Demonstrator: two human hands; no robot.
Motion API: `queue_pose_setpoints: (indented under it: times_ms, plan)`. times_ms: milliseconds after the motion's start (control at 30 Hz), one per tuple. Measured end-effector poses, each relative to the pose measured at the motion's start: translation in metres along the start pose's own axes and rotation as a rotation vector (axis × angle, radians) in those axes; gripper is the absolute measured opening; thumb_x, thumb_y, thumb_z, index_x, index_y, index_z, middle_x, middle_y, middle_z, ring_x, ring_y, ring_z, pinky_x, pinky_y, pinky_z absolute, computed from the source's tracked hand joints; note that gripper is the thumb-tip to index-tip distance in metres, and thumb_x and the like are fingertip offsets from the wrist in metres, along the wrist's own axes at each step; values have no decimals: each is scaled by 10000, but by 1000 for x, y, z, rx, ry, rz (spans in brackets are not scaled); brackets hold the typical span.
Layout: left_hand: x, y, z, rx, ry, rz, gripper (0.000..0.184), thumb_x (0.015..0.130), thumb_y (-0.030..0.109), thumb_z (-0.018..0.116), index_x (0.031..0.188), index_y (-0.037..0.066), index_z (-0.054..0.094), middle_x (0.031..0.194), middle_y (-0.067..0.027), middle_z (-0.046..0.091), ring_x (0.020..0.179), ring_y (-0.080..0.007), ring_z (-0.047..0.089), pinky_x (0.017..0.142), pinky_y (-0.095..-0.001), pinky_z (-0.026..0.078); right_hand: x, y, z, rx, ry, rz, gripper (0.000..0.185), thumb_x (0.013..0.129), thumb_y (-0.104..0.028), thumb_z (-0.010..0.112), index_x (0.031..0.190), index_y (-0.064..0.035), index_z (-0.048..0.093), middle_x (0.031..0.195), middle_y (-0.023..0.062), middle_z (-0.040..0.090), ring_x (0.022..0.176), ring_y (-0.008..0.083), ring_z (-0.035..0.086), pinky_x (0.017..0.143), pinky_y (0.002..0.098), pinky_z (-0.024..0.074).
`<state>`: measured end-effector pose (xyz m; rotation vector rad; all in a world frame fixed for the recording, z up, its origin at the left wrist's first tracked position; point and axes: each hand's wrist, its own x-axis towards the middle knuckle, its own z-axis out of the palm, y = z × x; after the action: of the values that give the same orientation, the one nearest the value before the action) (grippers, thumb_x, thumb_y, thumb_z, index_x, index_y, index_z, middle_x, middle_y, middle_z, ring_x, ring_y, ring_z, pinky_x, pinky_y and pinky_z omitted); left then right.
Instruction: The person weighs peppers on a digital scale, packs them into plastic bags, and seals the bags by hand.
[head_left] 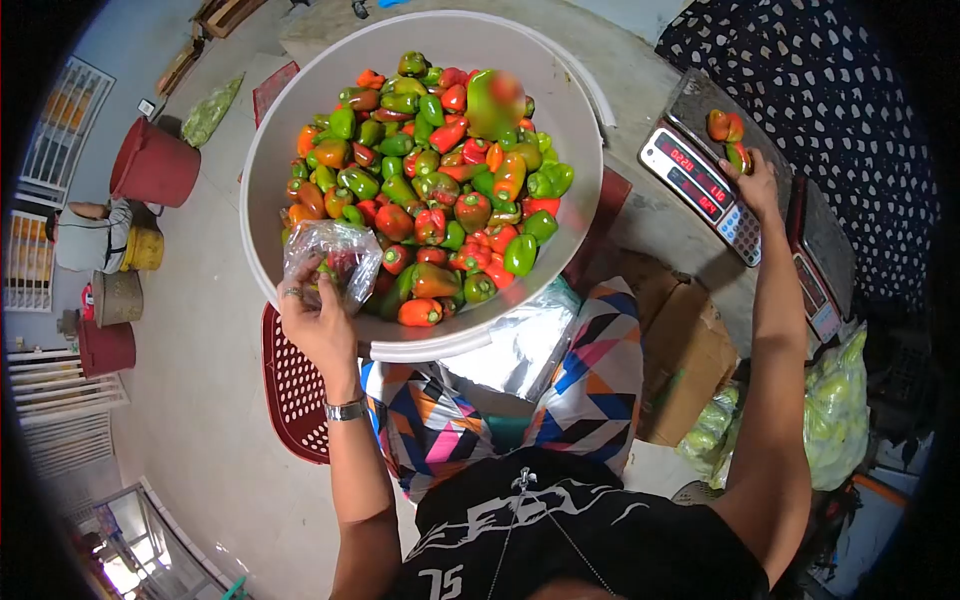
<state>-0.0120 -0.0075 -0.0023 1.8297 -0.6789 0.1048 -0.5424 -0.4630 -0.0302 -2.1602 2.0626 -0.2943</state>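
Observation:
A large round grey tub (pixel 262 130) holds many red, green and orange bell peppers (pixel 435 188). Over its near left rim, my left hand (pixel 318 312) is closed on a clear plastic bag (pixel 345 250); something red and green shows through the film. At the right, my right hand (pixel 755 185) reaches over a digital scale (pixel 700 185) with lit red digits. Its fingers grip a red-green bell pepper (pixel 738 157), beside another orange-red pepper (pixel 724 126) on the weighing plate. Whether the gripped pepper rests on the plate, I cannot tell.
A second scale (pixel 818 300) stands right of the first. Bags of green produce (pixel 838 400) and a cardboard box (pixel 690 350) lie below. A red perforated basket (pixel 290 390) sits under the tub's left side. Red buckets (pixel 155 165) and another person (pixel 95 235) are at far left.

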Motion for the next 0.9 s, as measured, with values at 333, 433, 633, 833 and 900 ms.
queue_pose_setpoints:
  times_ms: [333,433,633,833,900]
  plan:
    - [4,14,-2,239,-187,183,339,855,-10,713,1193,24,709,1160,-152,630,993,-288,671,876,-352,542,-73,2,-15,742,-64,83,700,965,-601,629,1406,-61,562,1170,116,637,920,169,641,718,294,542]
    - [7,27,9,413,-401,236,404,794,76,786,1183,22,694,1197,-214,602,1052,-387,650,918,-438,545,-173,-101,-51,1572,-279,59,534,1069,-458,545,1385,-29,564,1038,27,645,724,64,586,566,214,495]
    - [-6,82,49,369,-661,144,440,717,75,809,1124,-16,668,1179,-249,577,1022,-453,650,902,-491,553,-282,-276,-40,1601,-1087,-159,437,1050,-435,577,1214,-32,617,890,-4,595,664,52,519,493,226,376]
    - [-23,85,49,259,-691,185,543,702,69,791,1224,-7,659,1177,-279,578,996,-475,653,893,-505,553,-274,-330,-3,1227,-1348,-48,348,957,-432,707,1088,-120,625,830,-31,577,652,65,504,482,256,369]
    - [-27,83,51,227,-724,156,572,707,71,782,1260,0,652,1178,-294,577,993,-482,653,889,-506,556,-275,-334,0,1129,-1300,-52,346,942,-424,719,1099,-125,640,820,-24,585,665,71,523,498,261,389]
